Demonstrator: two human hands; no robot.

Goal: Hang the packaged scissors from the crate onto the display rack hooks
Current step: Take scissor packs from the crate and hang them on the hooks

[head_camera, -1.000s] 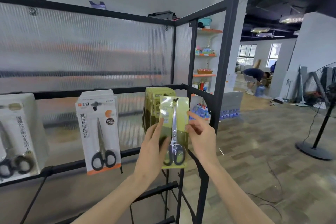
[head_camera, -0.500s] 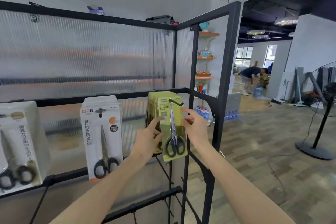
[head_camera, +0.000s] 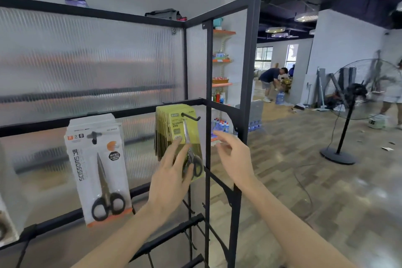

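Note:
A stack of yellow-green scissors packs (head_camera: pixel 177 125) hangs on a black hook (head_camera: pixel 191 116) of the display rack (head_camera: pixel 250 67). The front pack carries black-handled scissors. My left hand (head_camera: pixel 171 174) lies flat against the lower part of that front pack, fingers straight. My right hand (head_camera: pixel 233 156) hovers just to the right of the stack, fingers relaxed, holding nothing. The crate is not in view.
White scissors packs (head_camera: pixel 97 167) hang on a hook to the left, and more white packs show at the far left edge. Bare hooks (head_camera: pixel 191 211) stick out lower on the rack. A standing fan (head_camera: pixel 356 102) and two people are in the room at right.
The yellow-green pack went onto the hook with the stack. My right hand let go and drew away to the right. My left hand slid down onto the pack's front.

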